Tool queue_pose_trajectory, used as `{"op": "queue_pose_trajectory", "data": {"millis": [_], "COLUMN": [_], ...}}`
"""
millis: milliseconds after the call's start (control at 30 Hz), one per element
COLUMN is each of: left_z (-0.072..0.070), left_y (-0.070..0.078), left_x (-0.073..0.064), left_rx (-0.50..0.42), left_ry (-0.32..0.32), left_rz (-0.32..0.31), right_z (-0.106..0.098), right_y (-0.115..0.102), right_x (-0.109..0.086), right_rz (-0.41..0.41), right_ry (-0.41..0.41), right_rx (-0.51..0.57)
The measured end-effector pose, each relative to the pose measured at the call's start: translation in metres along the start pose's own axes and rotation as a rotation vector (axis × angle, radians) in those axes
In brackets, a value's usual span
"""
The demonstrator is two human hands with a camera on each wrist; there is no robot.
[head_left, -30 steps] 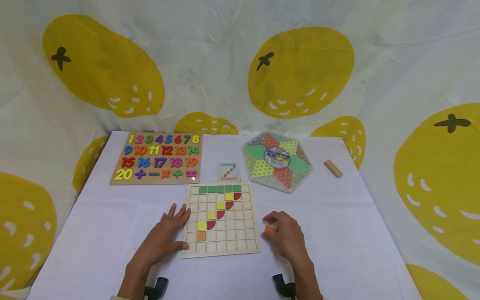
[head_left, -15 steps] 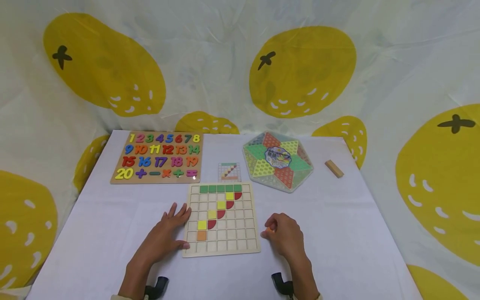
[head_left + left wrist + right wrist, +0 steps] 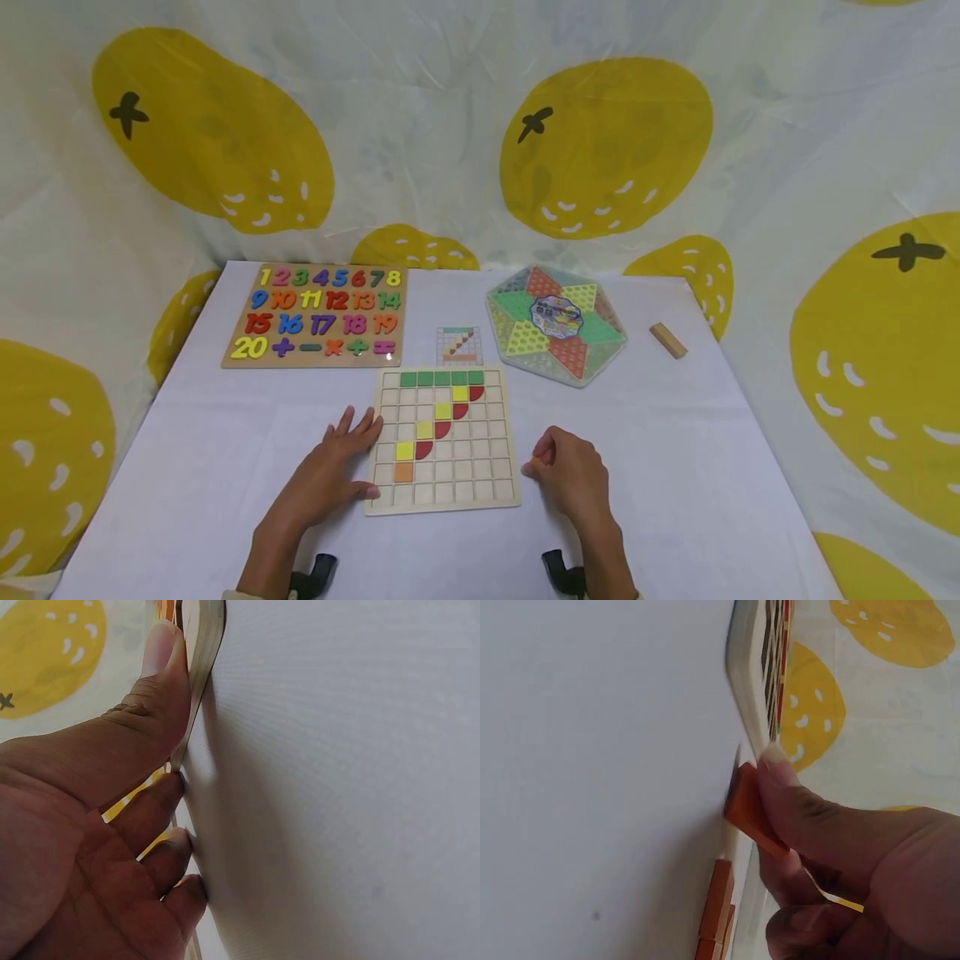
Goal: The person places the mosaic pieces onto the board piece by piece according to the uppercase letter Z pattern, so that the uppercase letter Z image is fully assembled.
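Observation:
A pale wooden grid board [image 3: 476,471] lies flat in the middle of the table. It bears a row of green squares [image 3: 442,378], a diagonal of yellow squares [image 3: 425,430] with red quarter-round tiles [image 3: 442,429], and one orange square [image 3: 403,472]. My left hand [image 3: 322,475] rests at the board's left edge, fingers spread and thumb near the lower corner. Right of the board, my right hand [image 3: 572,473] pinches an orange square tile [image 3: 754,810] between thumb and finger, held tilted. Below it in the right wrist view sit more orange tiles [image 3: 717,904] on the table.
Behind the board lies a small pattern card [image 3: 459,346]. A number puzzle [image 3: 392,360] is at the back left and a hexagonal Chinese checkers board [image 3: 525,363] at the back right. Farther right lies a small wooden block [image 3: 667,340].
The orange tile, plainly visible between the right fingers a second ago, is now mostly covered by them in the head view. The left hand keeps its place on the board.

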State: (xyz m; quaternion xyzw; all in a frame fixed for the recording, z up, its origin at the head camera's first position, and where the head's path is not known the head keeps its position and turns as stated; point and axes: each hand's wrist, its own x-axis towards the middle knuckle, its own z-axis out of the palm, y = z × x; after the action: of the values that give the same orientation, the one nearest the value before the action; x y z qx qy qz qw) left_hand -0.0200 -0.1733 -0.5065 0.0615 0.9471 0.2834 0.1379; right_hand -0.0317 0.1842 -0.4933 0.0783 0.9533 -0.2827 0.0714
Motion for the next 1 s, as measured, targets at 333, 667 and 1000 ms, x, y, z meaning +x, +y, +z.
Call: {"op": "queue_pose_trajectory", "data": {"millis": [333, 667, 1000], "left_z": [0.000, 0.000, 0.000], "left_y": [0.000, 0.001, 0.003], "left_x": [0.000, 0.000, 0.001], "left_rx": [-0.002, 0.008, -0.002], "left_ry": [0.005, 0.012, 0.005], "left_rz": [0.018, 0.018, 0.008], "right_z": [0.004, 0.029, 0.053], "right_y": [-0.021, -0.055, -0.081], "right_x": [-0.008, -0.015, -0.013], "right_rz": [-0.059, -0.176, -0.194], "right_ry": [0.067, -0.048, -0.138], "right_rx": [0.136, 0.166, 0.178]}}
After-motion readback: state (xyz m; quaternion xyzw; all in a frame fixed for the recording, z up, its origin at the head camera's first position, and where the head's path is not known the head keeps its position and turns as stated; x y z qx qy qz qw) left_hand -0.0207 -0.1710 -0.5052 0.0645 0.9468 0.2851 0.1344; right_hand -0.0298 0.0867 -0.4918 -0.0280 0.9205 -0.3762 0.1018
